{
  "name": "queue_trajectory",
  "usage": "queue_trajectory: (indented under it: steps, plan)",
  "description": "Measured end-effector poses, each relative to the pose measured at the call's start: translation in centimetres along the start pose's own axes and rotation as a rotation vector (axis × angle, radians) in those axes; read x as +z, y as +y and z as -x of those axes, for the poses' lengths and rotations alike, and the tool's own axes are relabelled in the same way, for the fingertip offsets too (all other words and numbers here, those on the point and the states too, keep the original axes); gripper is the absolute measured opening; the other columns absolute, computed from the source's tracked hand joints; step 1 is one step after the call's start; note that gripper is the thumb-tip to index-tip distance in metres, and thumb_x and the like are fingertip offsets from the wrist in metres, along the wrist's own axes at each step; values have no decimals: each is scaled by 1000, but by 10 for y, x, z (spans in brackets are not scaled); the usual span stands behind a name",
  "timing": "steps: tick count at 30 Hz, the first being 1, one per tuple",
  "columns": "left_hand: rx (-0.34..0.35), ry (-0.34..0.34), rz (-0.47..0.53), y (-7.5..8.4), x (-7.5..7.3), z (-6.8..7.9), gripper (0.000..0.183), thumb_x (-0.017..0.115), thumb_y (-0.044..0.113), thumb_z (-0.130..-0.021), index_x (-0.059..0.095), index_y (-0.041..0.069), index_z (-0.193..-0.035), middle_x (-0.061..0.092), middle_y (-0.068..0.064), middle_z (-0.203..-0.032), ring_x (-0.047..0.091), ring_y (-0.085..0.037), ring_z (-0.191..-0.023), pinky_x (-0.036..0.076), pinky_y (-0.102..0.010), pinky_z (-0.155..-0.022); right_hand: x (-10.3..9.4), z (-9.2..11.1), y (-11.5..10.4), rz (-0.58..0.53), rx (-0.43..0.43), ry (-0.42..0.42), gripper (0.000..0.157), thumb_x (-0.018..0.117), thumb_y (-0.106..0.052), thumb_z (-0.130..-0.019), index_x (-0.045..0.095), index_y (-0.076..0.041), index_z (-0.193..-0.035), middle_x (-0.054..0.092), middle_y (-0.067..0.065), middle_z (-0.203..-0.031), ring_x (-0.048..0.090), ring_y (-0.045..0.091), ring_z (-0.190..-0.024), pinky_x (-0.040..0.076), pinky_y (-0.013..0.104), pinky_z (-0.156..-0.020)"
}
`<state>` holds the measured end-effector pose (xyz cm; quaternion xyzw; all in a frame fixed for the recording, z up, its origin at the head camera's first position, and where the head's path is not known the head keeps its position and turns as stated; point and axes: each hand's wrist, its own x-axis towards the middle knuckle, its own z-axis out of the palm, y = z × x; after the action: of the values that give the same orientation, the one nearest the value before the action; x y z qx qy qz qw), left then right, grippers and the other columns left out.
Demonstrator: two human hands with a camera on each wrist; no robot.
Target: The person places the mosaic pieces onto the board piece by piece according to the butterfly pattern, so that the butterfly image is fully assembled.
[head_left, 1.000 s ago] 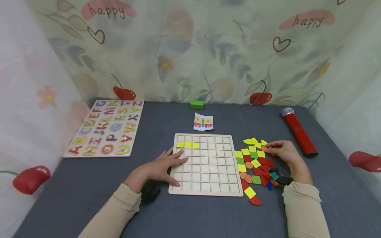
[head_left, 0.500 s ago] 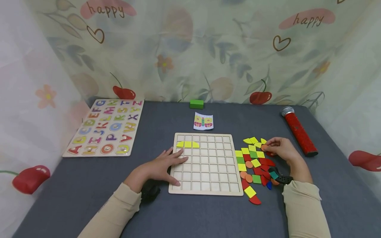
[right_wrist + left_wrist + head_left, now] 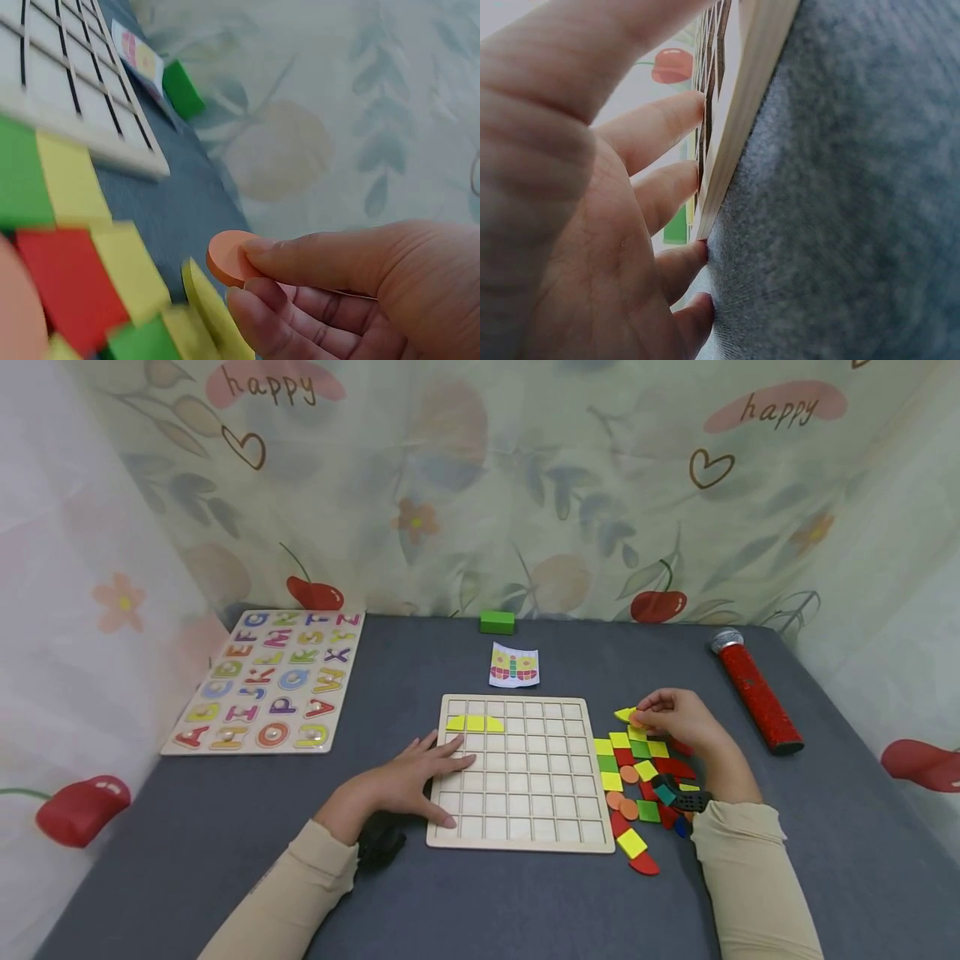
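Note:
Between thumb and fingers, my right hand (image 3: 678,720) pinches an orange round tile (image 3: 227,256), held just over the far end of the pile of colored tiles. My left hand (image 3: 405,779) lies spread on the left edge of a wooden grid board (image 3: 525,777); in the left wrist view its fingertips (image 3: 686,112) are at the board's edge. Three yellow tiles (image 3: 475,723) sit in a row in the grid's upper left. Beside the board's right side lie red, green, yellow and orange tiles, among them a green square (image 3: 647,811) and a red quarter piece (image 3: 644,864).
Behind the board is a small card (image 3: 513,666) with a butterfly pattern, and beyond it a green block (image 3: 497,622). An alphabet board (image 3: 266,685) lies at the left. A red microphone (image 3: 757,693) rests at the far right.
My right hand has moved left and slightly away from me, carrying the orange round tile from the pile's right side. The left hand has stayed on the board.

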<state>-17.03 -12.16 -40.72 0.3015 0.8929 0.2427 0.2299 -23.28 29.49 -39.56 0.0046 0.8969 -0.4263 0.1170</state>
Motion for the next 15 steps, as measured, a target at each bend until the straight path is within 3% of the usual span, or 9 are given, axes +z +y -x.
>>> queue_trajectory:
  steps: [10,15]
  plan:
    - [4,-5,2,0,-1,0,89,77,45,-72,31,25,-146,8,-1,-158,-10,-32,-145,-3,-53,-116,28,-18,-39,-57,-98,-70,23,58,-11,-92,58,8,-105,63,12,-90,64,18,-75,56,32,-74]
    - [4,-6,1,-1,0,0,90,77,45,-71,31,25,-146,9,-1,-158,-10,-32,-145,-4,-53,-116,49,-29,-54,-101,-112,-104,21,61,-10,-90,59,7,-102,62,7,-84,63,16,-72,57,33,-73]
